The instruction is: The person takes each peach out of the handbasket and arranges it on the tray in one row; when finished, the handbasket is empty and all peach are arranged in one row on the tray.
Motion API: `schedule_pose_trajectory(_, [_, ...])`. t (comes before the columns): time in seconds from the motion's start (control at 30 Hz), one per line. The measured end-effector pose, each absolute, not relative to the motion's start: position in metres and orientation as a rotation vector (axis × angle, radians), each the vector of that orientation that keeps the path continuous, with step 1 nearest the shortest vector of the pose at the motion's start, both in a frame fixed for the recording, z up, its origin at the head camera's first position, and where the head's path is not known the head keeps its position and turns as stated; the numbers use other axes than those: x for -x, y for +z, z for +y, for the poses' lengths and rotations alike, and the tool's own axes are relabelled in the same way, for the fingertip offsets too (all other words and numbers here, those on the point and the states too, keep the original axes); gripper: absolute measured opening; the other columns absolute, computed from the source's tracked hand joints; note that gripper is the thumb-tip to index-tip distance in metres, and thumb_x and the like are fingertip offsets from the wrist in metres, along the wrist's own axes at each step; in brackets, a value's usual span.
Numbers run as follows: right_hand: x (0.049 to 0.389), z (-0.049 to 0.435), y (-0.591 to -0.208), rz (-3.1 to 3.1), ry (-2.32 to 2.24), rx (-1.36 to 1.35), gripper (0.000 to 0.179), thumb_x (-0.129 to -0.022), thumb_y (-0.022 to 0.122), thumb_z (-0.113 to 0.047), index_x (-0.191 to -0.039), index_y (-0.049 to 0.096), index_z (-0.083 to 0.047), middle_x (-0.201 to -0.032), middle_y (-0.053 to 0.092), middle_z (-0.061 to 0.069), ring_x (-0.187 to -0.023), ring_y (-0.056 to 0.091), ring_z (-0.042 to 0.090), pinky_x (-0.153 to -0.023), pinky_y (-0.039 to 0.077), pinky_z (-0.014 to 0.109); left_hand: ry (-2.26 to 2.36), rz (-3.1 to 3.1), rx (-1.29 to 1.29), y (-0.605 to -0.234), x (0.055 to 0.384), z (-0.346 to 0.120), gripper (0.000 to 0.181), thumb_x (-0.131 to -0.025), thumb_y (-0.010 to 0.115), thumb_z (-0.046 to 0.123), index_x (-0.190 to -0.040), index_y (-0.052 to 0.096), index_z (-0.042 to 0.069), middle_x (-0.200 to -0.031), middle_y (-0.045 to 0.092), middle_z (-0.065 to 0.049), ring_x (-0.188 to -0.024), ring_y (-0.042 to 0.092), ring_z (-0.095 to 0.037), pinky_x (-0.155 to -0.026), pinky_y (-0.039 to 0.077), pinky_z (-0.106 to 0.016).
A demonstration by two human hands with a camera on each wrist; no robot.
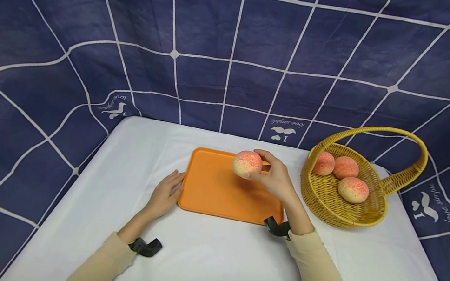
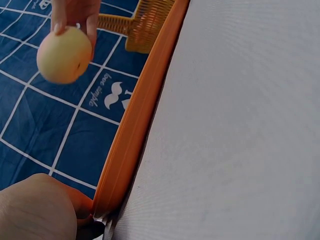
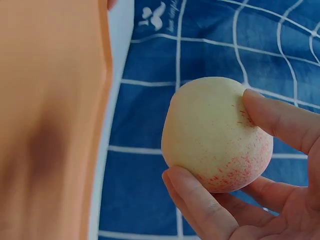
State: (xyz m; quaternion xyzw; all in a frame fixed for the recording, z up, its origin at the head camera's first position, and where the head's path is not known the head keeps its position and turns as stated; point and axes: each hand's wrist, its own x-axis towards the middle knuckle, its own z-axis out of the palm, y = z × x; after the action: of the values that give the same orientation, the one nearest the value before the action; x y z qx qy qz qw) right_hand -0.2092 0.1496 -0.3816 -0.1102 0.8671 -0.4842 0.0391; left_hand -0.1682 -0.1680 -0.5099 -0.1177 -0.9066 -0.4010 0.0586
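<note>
In the head view my right hand [image 1: 274, 177] holds a peach [image 1: 247, 164], pale yellow with red speckles, over the right part of an orange tray [image 1: 210, 190]. Thumb and fingers spread around the peach [image 3: 215, 135] in the right wrist view, and a shadow falls on the tray [image 3: 55, 75] beside it. My left hand [image 1: 163, 195] rests at the tray's left edge, fingers loosely extended and touching the rim. Seen from the left wrist, this hand [image 2: 37, 210] meets the end of the orange rim [image 2: 127, 142]; its fingertips are mostly hidden.
A yellow wicker basket [image 1: 307, 190] with a tall arched handle stands right of the tray, holding three peaches [image 1: 353, 190]. White cloth [image 1: 211, 251] covers the table. Behind hangs a dark blue curtain [image 1: 205, 25] with white lines.
</note>
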Motion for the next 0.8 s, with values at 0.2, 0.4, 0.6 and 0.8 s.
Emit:
schedule_pose_trajectory(0.2, [0.223, 0.112, -0.397, 2.584, -1.499, 0.367, 0.07, -0.076, 0.082, -0.011, -0.139, 0.052, -0.008, -0.134, 0.058, 0.012, -0.104, 0.064, 0.031, -0.085, 0.057, 0.037, -1.206, -2.752, 0.349, -0.509, 0.168, -0.168, 0.046, -0.098, 0.055, 0.008, -0.141, 0.047, -0.006, -0.146, 0.048, -0.022, -0.144, 0.032, -0.039, -0.117, 0.025, -0.059])
schedule_pose_trajectory(0.4, [0.234, 0.08, -0.413, 2.567, -1.459, 0.406, 0.066, -0.076, 0.081, -0.01, -0.136, 0.053, -0.008, -0.129, 0.061, 0.013, -0.1, 0.067, 0.029, -0.078, 0.058, 0.031, -1.216, -2.764, 0.34, -0.507, 0.166, -0.168, 0.046, -0.097, 0.055, 0.008, -0.141, 0.047, -0.006, -0.146, 0.047, -0.023, -0.144, 0.032, -0.04, -0.117, 0.025, -0.06])
schedule_pose_trajectory(0.6, [0.243, 0.057, -0.426, 2.605, -1.375, 0.425, 0.065, -0.075, 0.082, -0.011, -0.134, 0.055, -0.009, -0.126, 0.064, 0.014, -0.101, 0.067, 0.027, -0.078, 0.058, 0.031, -1.214, -2.759, 0.354, -0.508, 0.167, -0.168, 0.047, -0.097, 0.055, 0.01, -0.141, 0.047, -0.005, -0.146, 0.047, -0.024, -0.144, 0.032, -0.04, -0.117, 0.025, -0.06])
schedule_pose_trajectory(0.8, [0.252, 0.04, -0.437, 2.605, -1.315, 0.451, 0.068, -0.076, 0.083, -0.015, -0.137, 0.054, -0.007, -0.128, 0.063, 0.015, -0.112, 0.061, 0.029, -0.09, 0.056, 0.038, -1.214, -2.758, 0.357, -0.508, 0.168, -0.168, 0.047, -0.097, 0.054, 0.01, -0.141, 0.046, -0.006, -0.147, 0.046, -0.024, -0.144, 0.032, -0.04, -0.117, 0.024, -0.06])
